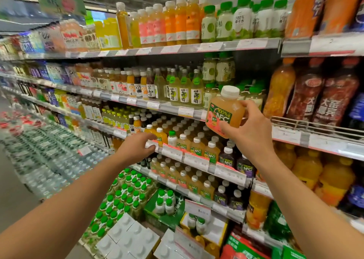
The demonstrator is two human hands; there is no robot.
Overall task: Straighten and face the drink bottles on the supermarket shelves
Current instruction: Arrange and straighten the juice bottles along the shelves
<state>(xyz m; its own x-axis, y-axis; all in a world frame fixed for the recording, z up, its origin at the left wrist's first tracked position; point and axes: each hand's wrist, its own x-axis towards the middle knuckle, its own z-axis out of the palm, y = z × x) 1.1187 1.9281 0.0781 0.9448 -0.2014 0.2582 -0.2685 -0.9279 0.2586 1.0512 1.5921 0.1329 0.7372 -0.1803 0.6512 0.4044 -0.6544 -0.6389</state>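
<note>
We have a squat NFC juice bottle up off the shelf, pinched in our right hand, thumb and fingers curled round its lower body, white cap up and the green "100% NFC" label turned toward us. It hangs in front of the shelf rail, just above the row of matching NFC bottles on the shelf below it. Our left hand reaches in low at the left end of that row, fingers loosely curved near an orange-filled bottle and the price strip; motion blur there means we cannot quite tell whether it touches anything, and it seems to hold nothing.

How far along? That NFC row looks mostly faced, labels forward and caps in ranks, and so does the row of the same bottles one shelf lower. The bottle in hand has yet to be set back, label out. The upper shelves of tall juice bottles look tidy enough; the far left aisle is too smeared to judge.
</note>
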